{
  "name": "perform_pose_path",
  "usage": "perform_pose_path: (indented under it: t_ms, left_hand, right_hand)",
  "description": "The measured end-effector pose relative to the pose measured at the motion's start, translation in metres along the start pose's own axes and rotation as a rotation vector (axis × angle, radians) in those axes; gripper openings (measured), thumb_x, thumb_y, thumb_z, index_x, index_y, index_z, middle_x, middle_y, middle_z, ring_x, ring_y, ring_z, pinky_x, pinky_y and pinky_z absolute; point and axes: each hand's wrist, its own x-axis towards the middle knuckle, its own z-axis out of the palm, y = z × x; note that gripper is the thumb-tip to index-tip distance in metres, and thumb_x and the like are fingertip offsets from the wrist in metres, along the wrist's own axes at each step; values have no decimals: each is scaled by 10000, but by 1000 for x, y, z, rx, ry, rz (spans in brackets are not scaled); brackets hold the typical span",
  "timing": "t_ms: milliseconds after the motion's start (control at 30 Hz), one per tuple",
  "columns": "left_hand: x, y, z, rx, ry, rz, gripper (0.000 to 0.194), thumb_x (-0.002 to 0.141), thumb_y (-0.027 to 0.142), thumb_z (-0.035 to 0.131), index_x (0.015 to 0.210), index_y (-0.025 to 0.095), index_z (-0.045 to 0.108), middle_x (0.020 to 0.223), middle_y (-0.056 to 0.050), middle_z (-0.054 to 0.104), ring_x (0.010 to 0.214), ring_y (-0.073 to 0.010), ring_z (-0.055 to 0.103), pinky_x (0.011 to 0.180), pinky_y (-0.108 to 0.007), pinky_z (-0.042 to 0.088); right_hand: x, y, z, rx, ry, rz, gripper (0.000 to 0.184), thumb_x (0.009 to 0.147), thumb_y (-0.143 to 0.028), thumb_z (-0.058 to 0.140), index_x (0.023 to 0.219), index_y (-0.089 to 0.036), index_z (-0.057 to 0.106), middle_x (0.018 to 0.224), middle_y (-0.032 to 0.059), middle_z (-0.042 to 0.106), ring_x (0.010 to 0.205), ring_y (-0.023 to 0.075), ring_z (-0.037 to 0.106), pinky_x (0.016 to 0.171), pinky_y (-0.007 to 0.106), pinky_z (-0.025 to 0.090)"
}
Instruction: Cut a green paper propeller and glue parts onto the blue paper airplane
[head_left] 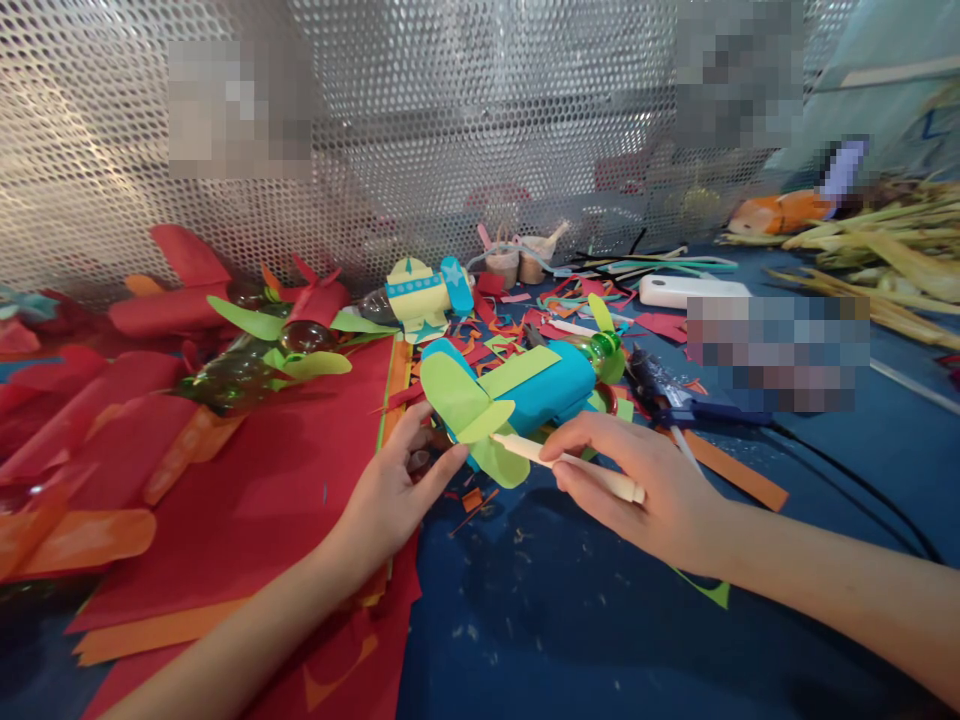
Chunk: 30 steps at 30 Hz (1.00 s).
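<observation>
A toy plane (544, 385), made of a green bottle wrapped in blue paper, sits in front of me with its lime-green tail pieces facing me. My left hand (394, 490) is at the tail's left side, thumb and fingers closed on its lower edge; the plane hides some fingertips. Between the thumb and fingers of my right hand (649, 485) is a cream-white marker (525, 450). Its tip points left and meets, or nearly meets, the middle of the green tail. A lime-green propeller (604, 320) is on the plane's far end.
Red paper sheets (315, 450) lie left, beside red paper planes (172, 300). Behind are a yellow-and-blue plane (412, 297), paper scraps (480, 345) and cups (501, 268). A glue gun (664, 390) with a black cord, a white case (694, 291) and dried husks (892, 240) are right.
</observation>
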Motion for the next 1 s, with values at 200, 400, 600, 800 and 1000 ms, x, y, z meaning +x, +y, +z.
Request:
perform_pose_path:
  t_ms: [200,400,600,800,1000]
  left_hand:
    - [0,-3,0,-7,-1,6,406,821,404,559,1151,210,424,843,-14,635,781,-185,625,746,-314,500]
    - [-1,-2,0,-9,0,13,395,822,399,557,1152,220,434,847,-7,642,765,-177,621,749,-304,494]
    - [1,-1,-1,-6,-8,7,387,825,393,550,1152,223,433,840,-2,640,760,-172,624,743,-297,497]
    - [0,-2,0,-1,-7,17,398,827,397,549,1161,216,429,854,-19,642,794,-190,629,752,-319,498]
    - [0,-3,0,-23,-15,20,400,829,392,553,1164,214,424,881,-23,641,790,-185,626,778,-327,496]
  right_hand:
    - [-2,2,0,-10,-16,11,70,884,-164,475,880,-192,540,793,10,647,706,115,594,638,214,444]
    - [-4,2,1,-11,-25,7,68,886,-178,478,890,-187,546,812,14,651,727,120,594,648,219,446]
    - [-2,3,1,-17,-26,8,72,887,-188,476,893,-194,547,797,11,651,719,123,600,639,219,451]
    - [-2,2,0,-19,-7,-1,66,889,-176,480,907,-197,540,834,16,656,759,121,609,669,211,456]
    - [-1,0,0,-14,-13,-11,70,889,-181,470,889,-193,539,800,15,650,717,121,601,636,216,453]
